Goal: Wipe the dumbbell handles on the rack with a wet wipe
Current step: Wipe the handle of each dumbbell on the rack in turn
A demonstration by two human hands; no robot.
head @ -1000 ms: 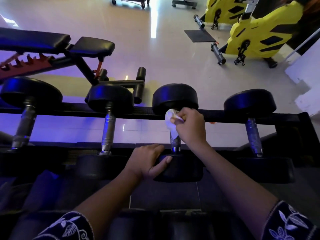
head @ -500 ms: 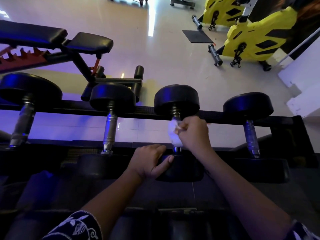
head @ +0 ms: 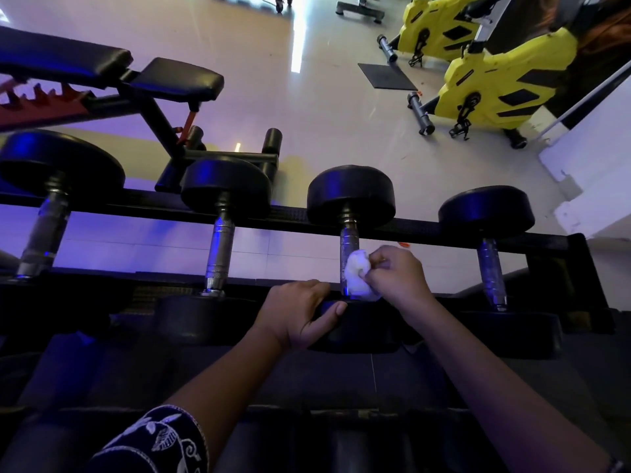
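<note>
1. Four dumbbells on rack (head: 426,230).
2. Left hand (head: 297,314) wrapped round near black end (head: 358,331), just below wipe.
3. Right hand (head: 397,274) squeezing white wet wipe (head: 358,278) against third dumbbell handle (head: 349,238), low down, touching fingers.

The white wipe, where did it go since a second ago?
The right hand slid the wet wipe down the handle, from the far weight toward the near weight. The left hand stayed gripping the near weight. The other dumbbells didn't move.

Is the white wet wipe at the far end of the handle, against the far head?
No, the right hand presses the white wet wipe at the handle's near end.
</note>
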